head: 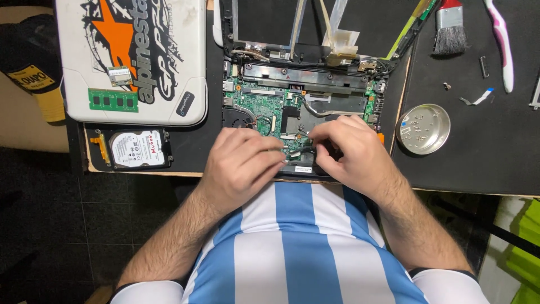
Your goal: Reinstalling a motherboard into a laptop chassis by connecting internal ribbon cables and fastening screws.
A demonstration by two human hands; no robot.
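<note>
Left hand (243, 163) curled, fingertips pressing near edge of green circuit board (270, 110) in opened laptop (304, 84) on table (495, 163). Right hand (347, 149) fingers pinched narrow, seemingly on small black cable end; grip partly hidden. Round metal dish (423, 129) with screws right of laptop; hard drive (139, 148) left.

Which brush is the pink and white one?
The toothbrush at the far right of the black mat is pink and white. The other, a paintbrush just left of it, has a red handle and dark bristles.
</note>
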